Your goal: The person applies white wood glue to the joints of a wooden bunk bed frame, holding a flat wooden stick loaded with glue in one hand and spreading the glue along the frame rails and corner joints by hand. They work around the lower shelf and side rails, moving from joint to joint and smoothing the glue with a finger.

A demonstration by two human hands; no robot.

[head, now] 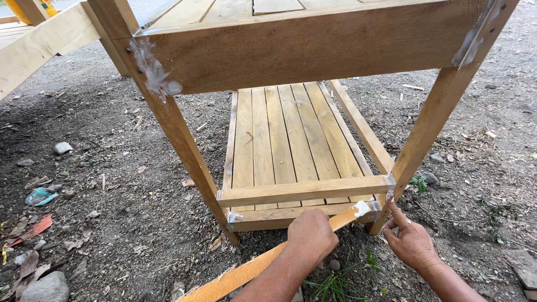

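- The left hand (311, 234) has its fingers curled tight round a wooden stick (263, 265), knuckles up.
- The stick runs from bottom-centre up to the right; its tip (362, 208), smeared with white filler, sits at the lower rail near the front right leg.
- The right hand (410, 240) has one finger stretched up to the joint (389, 193) on that leg (428, 126), the rest loosely bent, holding nothing.
- Both work low on a wooden table frame with a slatted shelf (291, 140), standing on gravelly dirt (112, 212).
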